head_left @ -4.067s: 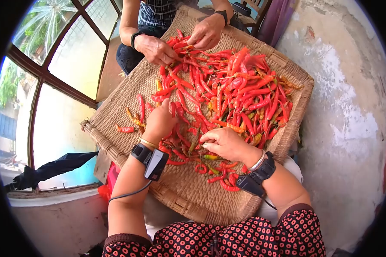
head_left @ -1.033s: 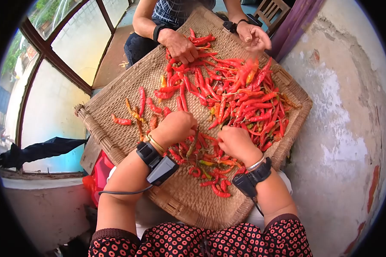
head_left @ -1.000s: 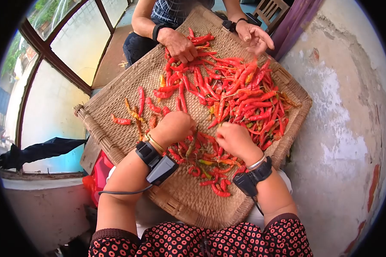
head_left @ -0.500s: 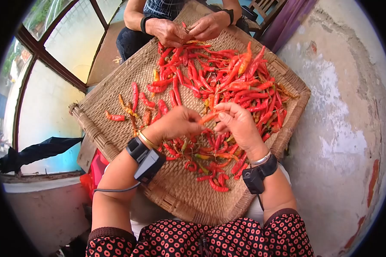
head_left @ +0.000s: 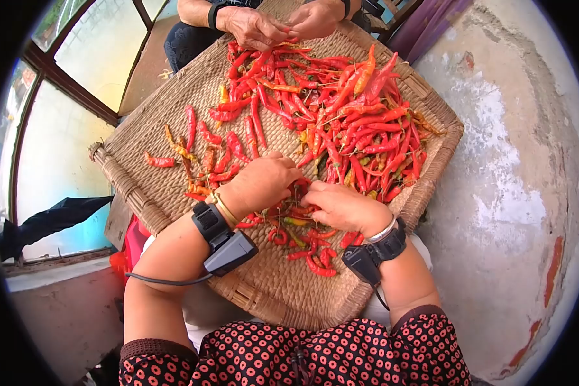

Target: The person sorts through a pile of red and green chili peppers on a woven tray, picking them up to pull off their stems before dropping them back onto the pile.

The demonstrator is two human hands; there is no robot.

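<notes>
Red chili peppers (head_left: 379, 122) lie heaped on a square woven tray (head_left: 283, 293), thickest toward its far right side. My left hand (head_left: 264, 182), its fingers bent inward, is low over the nearer peppers. Close by on the right, my right hand (head_left: 344, 204) reaches in with curled fingers, their tips close to the left fingertips. Dark red peppers show in the gap between both hands. What the fingers pinch is hidden beneath them. Just in front of my hands lie small curled peppers (head_left: 318, 264), and yellowish shrivelled ones (head_left: 179, 145) are scattered to the left.
Across the tray, another person's hands (head_left: 273, 29) meet over the far peppers. A raised rim (head_left: 125, 190) borders the tray. To the right stands a peeling wall (head_left: 495, 193); at the left are windows (head_left: 61, 154) and a folded black umbrella (head_left: 55, 225).
Both hands have lowered to the near peppers from above the tray, where an orange-red chili pepper was between them. The view has shifted slightly; the other person's hands remain together.
</notes>
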